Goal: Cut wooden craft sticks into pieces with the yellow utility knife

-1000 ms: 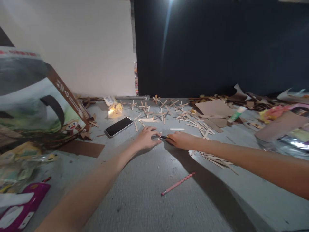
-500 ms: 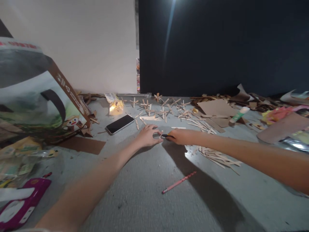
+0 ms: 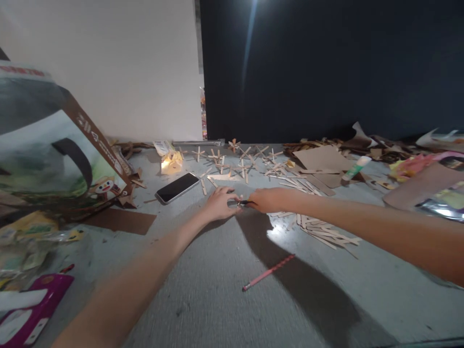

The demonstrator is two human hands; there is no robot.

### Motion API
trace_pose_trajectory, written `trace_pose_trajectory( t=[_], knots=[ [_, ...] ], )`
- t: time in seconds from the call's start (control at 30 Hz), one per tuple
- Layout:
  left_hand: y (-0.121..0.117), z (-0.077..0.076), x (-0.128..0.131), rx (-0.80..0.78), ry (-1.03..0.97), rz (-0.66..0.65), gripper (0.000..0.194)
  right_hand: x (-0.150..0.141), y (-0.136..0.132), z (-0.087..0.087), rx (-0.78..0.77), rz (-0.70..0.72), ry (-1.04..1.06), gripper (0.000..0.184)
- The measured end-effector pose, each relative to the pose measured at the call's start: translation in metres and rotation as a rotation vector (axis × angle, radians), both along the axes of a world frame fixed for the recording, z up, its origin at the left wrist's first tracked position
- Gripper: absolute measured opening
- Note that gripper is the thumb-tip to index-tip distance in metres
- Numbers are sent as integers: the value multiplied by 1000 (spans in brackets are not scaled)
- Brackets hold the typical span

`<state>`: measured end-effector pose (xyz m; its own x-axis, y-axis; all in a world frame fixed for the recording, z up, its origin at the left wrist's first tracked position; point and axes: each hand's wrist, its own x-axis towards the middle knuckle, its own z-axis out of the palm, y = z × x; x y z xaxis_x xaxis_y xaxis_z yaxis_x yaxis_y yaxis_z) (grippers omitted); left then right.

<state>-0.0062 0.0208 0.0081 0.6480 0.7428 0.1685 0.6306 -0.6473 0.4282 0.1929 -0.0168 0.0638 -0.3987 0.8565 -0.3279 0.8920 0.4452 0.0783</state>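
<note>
In the head view my left hand point(image 3: 220, 203) rests low over the grey table. Its thumb and forefinger close on a small pale wooden stick piece point(image 3: 239, 202), mostly hidden by the fingertips. My right hand point(image 3: 267, 200) is wrapped round a slim dark tool point(image 3: 246, 202), whose tip meets the stick piece; its exact kind is too small to tell. Behind the hands stand several crossed craft-stick shapes point(image 3: 243, 169). Loose craft sticks point(image 3: 322, 230) lie in a pile under and beside my right forearm.
A phone point(image 3: 177, 187) lies left of my hands, and a pink pencil point(image 3: 268, 273) nearer to me. Cardboard point(image 3: 321, 159) and a glue stick point(image 3: 357, 168) are at the right. A large printed bag point(image 3: 72, 145) and a purple case point(image 3: 36, 304) occupy the left side.
The view has shifted slightly. My right hand has turned a little and edged left with the dark tool, while my left hand keeps its pinch.
</note>
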Motion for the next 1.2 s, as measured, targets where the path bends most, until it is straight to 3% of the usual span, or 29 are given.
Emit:
trace_pose_trajectory(
  t=[0.17,0.37,0.53,0.73,1.2],
  knots=[
    [1,-3,0,27,8,4,38,6,-11,-15,67,-13,86,37],
    [1,-5,-2,47,31,-6,39,9,-19,-29,152,-58,70,47],
    [2,-4,-3,37,39,-1,39,11,-13,-27,110,-20,83,44],
    [-2,-1,-4,40,62,-10,57,11,-16,-25,178,-21,58,42],
    [-7,1,-5,24,17,8,54,8,-21,-33,313,-21,-21,47]
  ],
)
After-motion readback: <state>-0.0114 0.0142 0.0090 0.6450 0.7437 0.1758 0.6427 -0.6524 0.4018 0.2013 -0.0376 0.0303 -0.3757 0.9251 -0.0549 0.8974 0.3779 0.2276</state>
